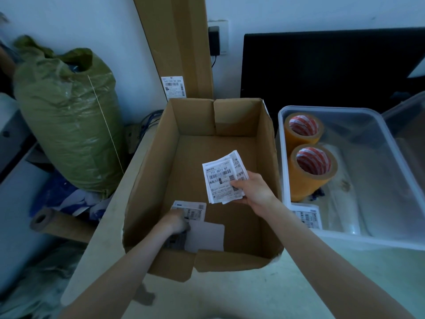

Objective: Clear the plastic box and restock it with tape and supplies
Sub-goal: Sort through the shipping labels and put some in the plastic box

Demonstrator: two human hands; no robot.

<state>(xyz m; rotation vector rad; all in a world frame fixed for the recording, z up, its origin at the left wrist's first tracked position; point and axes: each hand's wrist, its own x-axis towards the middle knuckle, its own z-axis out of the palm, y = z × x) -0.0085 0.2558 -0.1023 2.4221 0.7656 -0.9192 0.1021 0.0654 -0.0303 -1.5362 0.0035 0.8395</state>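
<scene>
Nearest the camera, both forearms reach over the front flap of an open cardboard box standing on a pale table. Low at the box's near left corner, the left hand has its fingers curled down onto loose shipping labels lying on the box floor, beside a blank white sheet; whether it pinches one or only presses on them cannot be told. Their print is too small to read.

Higher, over the box's right half, the right hand pinches a small stack of labels between thumb and fingers, fanned slightly. The top one reads "771 G011 67" above a barcode. The rest of the box floor is bare cardboard, with open room behind the stack up to the far wall.

Just right of the box, its side nearly touching, sits the clear plastic box. Against its left wall stand two rolls of tan tape with red-and-white striped cores, one behind the other, and a label lies at its near left corner, digits "771" partly readable. The remainder of its floor is open.

Left of the cardboard box, off the table edge, lie a cardboard tube and a stuffed green sack. Behind the box a tall flat carton leans on the wall, its label reading "542 542 00 005"; a dark monitor stands behind the plastic box.
</scene>
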